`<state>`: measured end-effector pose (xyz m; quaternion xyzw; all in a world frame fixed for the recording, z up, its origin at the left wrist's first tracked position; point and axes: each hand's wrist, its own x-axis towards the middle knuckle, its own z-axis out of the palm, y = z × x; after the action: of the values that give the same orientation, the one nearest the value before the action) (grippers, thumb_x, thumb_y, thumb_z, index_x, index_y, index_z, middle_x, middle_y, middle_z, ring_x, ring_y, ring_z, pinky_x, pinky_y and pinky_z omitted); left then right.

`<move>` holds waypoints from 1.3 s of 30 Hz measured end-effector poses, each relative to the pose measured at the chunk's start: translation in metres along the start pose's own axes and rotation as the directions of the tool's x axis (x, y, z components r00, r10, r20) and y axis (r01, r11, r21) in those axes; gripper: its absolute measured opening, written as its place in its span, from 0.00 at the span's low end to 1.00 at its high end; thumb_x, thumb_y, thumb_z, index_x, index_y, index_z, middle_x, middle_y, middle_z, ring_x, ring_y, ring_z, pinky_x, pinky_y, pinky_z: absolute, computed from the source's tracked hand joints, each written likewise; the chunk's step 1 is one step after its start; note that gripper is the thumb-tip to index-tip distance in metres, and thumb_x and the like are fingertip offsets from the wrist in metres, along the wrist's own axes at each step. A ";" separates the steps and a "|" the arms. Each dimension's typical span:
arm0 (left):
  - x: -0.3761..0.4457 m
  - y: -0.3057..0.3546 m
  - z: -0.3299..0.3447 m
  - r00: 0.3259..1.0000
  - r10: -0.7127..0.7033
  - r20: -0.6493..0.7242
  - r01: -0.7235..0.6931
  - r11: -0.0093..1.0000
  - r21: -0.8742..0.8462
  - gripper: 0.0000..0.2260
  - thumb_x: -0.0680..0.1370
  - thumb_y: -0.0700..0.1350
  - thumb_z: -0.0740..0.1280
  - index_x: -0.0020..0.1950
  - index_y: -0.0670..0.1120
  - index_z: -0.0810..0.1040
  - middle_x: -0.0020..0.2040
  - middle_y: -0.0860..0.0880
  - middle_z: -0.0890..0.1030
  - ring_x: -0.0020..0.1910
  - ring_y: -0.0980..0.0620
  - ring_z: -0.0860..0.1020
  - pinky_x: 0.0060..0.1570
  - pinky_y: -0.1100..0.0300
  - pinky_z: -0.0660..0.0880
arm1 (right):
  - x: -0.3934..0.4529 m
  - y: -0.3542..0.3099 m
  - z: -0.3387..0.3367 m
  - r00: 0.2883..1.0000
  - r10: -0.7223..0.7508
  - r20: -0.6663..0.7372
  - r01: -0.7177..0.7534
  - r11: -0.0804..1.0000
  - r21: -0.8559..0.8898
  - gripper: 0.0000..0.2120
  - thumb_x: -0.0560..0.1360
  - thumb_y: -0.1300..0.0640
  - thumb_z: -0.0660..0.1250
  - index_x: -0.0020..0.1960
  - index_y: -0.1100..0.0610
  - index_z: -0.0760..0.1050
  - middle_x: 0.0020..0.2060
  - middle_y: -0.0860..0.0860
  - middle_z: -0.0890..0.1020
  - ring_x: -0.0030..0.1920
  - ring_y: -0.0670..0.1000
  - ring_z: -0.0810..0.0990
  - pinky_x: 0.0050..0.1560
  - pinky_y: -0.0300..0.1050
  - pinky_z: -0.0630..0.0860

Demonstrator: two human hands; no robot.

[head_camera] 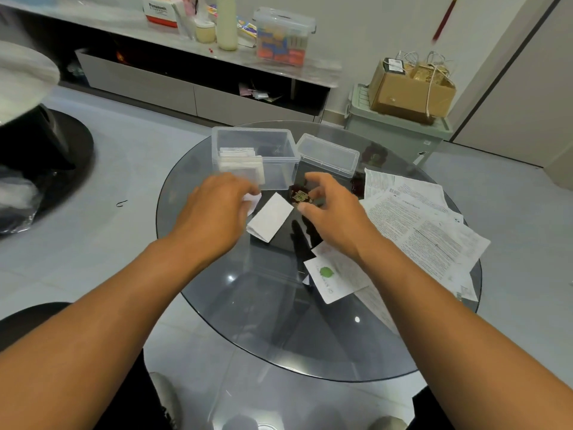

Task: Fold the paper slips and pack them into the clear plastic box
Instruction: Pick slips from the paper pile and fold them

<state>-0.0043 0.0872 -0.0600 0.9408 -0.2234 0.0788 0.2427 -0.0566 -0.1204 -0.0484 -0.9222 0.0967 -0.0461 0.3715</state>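
A clear plastic box (279,150) stands open on the round glass table (248,321), with folded paper slips (240,164) stacked at its left end. Its lid (327,155) lies just to the right. A folded white slip (270,217) lies flat on the glass in front of the box. My left hand (214,209) hovers left of that slip, its fingers curled round a small bit of white paper (252,201). My right hand (331,209) hangs right of the slip, fingers loosely curled and holding nothing.
Unfolded printed sheets (424,231) lie piled on the table's right side, and a card with a green mark (333,279) lies under my right wrist. A dark patterned object (299,193) shows through the glass. A low cabinet and a storage bin stand behind.
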 end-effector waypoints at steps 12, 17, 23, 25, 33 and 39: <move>-0.024 0.079 0.043 0.859 0.332 0.390 -0.259 0.939 -0.228 0.35 0.67 0.71 0.72 0.72 0.61 0.71 0.67 0.60 0.72 0.64 0.57 0.70 0.62 0.56 0.71 | -0.063 0.063 -0.067 0.980 0.144 0.135 -0.121 0.979 -0.162 0.15 0.75 0.55 0.76 0.59 0.41 0.80 0.52 0.38 0.81 0.49 0.42 0.79 0.48 0.39 0.74; -0.030 0.094 0.051 0.891 0.221 0.396 -0.125 0.959 -0.256 0.44 0.65 0.60 0.80 0.77 0.57 0.65 0.72 0.57 0.62 0.64 0.54 0.68 0.64 0.56 0.71 | -0.083 0.069 -0.066 0.974 0.088 0.209 -0.050 0.983 -0.177 0.22 0.73 0.52 0.77 0.63 0.37 0.76 0.59 0.37 0.77 0.57 0.40 0.76 0.58 0.41 0.75; -0.028 0.104 0.051 0.904 0.065 0.422 0.102 0.927 -0.361 0.34 0.71 0.52 0.78 0.73 0.59 0.67 0.62 0.53 0.72 0.49 0.54 0.77 0.50 0.60 0.74 | -0.110 0.066 -0.052 0.946 -0.032 0.323 0.076 0.990 -0.123 0.33 0.70 0.42 0.78 0.69 0.34 0.65 0.58 0.23 0.65 0.59 0.25 0.65 0.55 0.30 0.67; -0.026 0.105 0.050 0.897 0.018 0.442 0.192 0.884 -0.425 0.29 0.73 0.51 0.77 0.70 0.59 0.69 0.56 0.55 0.75 0.47 0.55 0.79 0.48 0.59 0.77 | -0.113 0.065 -0.042 0.966 -0.112 0.231 0.150 0.976 -0.155 0.29 0.72 0.42 0.76 0.70 0.38 0.68 0.62 0.29 0.68 0.62 0.31 0.68 0.59 0.34 0.69; -0.030 0.105 0.039 0.866 0.122 0.484 0.272 0.697 -0.664 0.15 0.76 0.42 0.74 0.61 0.53 0.79 0.48 0.50 0.83 0.36 0.50 0.82 0.41 0.57 0.81 | -0.114 0.072 -0.027 0.939 -0.341 -0.034 0.260 0.773 -0.579 0.18 0.78 0.42 0.65 0.62 0.49 0.80 0.61 0.49 0.79 0.58 0.55 0.76 0.57 0.52 0.66; -0.027 0.101 0.035 0.864 0.117 0.490 0.359 0.539 -0.762 0.18 0.78 0.33 0.67 0.64 0.50 0.78 0.55 0.45 0.82 0.43 0.51 0.85 0.45 0.61 0.81 | -0.119 0.065 -0.024 0.975 -0.205 0.080 0.219 0.875 -0.432 0.30 0.75 0.32 0.60 0.73 0.44 0.69 0.61 0.44 0.79 0.59 0.49 0.75 0.62 0.50 0.71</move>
<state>-0.0730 0.0010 -0.0542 0.7115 -0.2183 -0.2929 0.6003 -0.1862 -0.1573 -0.0779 -0.9877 -0.0031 -0.0487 0.1486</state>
